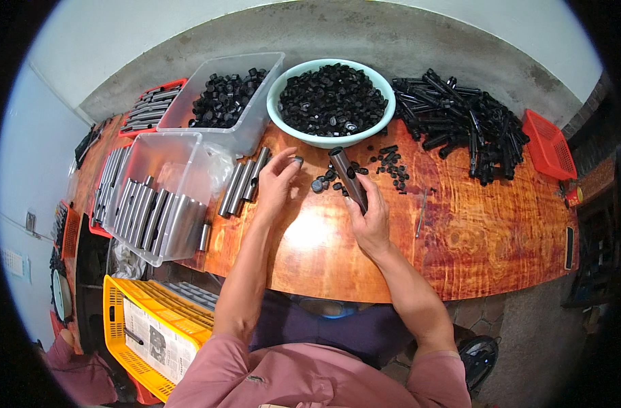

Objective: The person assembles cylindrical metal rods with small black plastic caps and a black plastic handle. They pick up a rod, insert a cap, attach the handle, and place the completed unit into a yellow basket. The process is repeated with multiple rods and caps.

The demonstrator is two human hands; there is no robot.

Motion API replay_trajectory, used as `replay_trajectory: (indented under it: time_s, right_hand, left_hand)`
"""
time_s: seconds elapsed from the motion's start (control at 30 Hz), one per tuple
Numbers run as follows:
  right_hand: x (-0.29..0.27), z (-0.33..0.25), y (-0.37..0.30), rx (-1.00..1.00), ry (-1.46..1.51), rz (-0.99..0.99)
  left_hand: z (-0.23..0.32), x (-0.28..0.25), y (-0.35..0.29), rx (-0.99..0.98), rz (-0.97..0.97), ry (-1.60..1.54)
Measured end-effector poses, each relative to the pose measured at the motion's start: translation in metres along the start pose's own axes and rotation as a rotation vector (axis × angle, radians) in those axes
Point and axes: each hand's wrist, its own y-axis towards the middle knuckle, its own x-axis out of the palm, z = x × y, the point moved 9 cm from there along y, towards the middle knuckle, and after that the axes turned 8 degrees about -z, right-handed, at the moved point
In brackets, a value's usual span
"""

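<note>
A dark metal tube (pixel 346 175) is in my right hand (pixel 371 216), tilted with its open end up and away from me. My left hand (pixel 278 179) is raised to the left of the tube, its fingertips pinching a small dark cap (pixel 297 160). Small black caps (pixel 318 185) lie loose on the wooden table (pixel 324 255) beneath and between the hands. Left of my left hand, several grey metal tubes (pixel 237 189) lie side by side. The tube and the cap are apart.
Behind the hands stands a pale green basin (pixel 278 117) heaped with black caps. Clear plastic bins (pixel 188 146) hold caps and tubes at left. A pile of black tubes (pixel 460 122) and a red basket (pixel 549 146) are at right. A thin rod (pixel 421 214) lies nearby. A yellow crate (pixel 113 333) stands lower left.
</note>
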Motion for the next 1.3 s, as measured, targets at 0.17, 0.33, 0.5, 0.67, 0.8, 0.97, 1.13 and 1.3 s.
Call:
replay_trajectory:
  time_s: [0.17, 0.33, 0.5, 0.67, 0.8, 0.97, 1.13, 1.3]
  right_hand:
    - [0.011, -0.004, -0.003, 0.077, 0.03, -0.116]
    - [0.019, -0.02, -0.006, -0.084, -0.028, -0.119]
    - [0.033, -0.033, -0.009, -0.115, -0.029, -0.211]
    - [0.039, -0.028, -0.014, -0.099, -0.012, -0.218]
    - [0.037, -0.026, -0.013, -0.068, -0.014, -0.224]
    - [0.036, -0.031, -0.012, -0.101, -0.056, -0.206]
    - [0.036, -0.031, -0.013, -0.095, -0.05, -0.213]
    - [0.033, -0.037, -0.013, -0.149, -0.073, -0.159]
  left_hand:
    - [0.0, 0.009, -0.02, -0.019, -0.111, -0.441]
    - [0.007, 0.016, -0.018, 0.05, -0.166, -0.66]
    - [-0.009, 0.007, -0.02, 0.124, -0.22, -0.764]
    - [0.004, 0.016, -0.029, 0.143, -0.264, -0.721]
    - [0.002, 0.022, -0.032, 0.124, -0.292, -0.738]
    - [0.006, 0.027, -0.033, 0.132, -0.279, -0.747]
    - [0.004, 0.028, -0.032, 0.11, -0.283, -0.76]
    - [0.003, 0.03, -0.033, 0.099, -0.293, -0.66]
